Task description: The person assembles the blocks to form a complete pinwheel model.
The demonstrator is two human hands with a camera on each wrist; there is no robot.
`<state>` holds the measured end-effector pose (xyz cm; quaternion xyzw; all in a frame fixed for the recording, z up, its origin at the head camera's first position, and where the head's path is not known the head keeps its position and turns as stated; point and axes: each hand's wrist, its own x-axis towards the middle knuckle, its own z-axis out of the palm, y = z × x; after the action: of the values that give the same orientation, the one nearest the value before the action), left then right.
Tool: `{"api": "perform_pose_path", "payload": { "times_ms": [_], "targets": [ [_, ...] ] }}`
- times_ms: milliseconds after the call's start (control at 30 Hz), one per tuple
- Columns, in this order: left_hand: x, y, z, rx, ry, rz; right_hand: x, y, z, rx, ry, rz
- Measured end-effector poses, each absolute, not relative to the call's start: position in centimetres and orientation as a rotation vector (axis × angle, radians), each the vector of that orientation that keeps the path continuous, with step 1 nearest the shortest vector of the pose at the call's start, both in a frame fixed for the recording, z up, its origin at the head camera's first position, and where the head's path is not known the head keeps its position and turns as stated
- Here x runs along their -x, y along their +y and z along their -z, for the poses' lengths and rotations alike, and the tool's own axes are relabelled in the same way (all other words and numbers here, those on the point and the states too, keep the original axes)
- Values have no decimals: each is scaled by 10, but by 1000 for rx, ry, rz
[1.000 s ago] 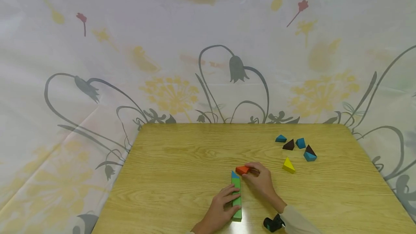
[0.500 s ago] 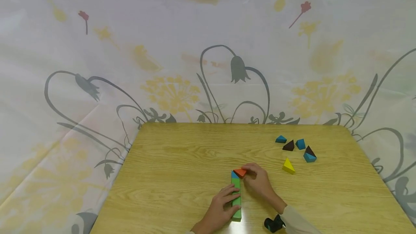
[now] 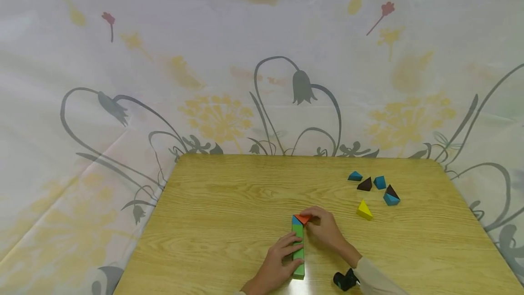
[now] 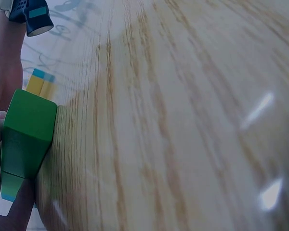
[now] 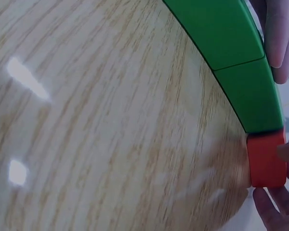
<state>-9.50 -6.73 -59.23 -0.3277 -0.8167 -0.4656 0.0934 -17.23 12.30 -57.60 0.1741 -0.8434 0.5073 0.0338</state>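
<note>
Two green blocks lie end to end on the wooden table, with a blue triangular block at their far end. My left hand grips the green row from the left, fingers across its top and thumb near its near end. With my right hand I pinch a red triangular block against the slanted side of the blue one. In the right wrist view the red block meets the end of the green row; the blue block is hidden there.
On the table's right side stand a yellow triangular block, blue blocks and dark brown ones. A black wrist camera sits by the right sleeve. A flower-patterned cloth hangs behind the table.
My right hand has slid the red triangular block to the left and turned it until it lies against the blue one. The left hand has stayed on the green blocks.
</note>
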Motion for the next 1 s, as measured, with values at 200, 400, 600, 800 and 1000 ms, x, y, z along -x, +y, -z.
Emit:
{"api": "perform_pose_path", "payload": {
  "times_ms": [200,400,600,800,1000],
  "targets": [
    [95,-67,594,982,-2405,1382,173,121,574,-592,-2569,-1552],
    [95,-67,593,983,-2409,1400,175,114,576,-615,-2501,-1509],
    [95,-67,592,983,-2412,1395,176,108,581,-538,-2484,-1419],
    [94,-68,588,981,-2417,1397,176,105,581,-472,-2501,-1411],
    [95,-68,587,971,-2414,1409,175,104,578,-439,-2514,-1466]
  ]
}}
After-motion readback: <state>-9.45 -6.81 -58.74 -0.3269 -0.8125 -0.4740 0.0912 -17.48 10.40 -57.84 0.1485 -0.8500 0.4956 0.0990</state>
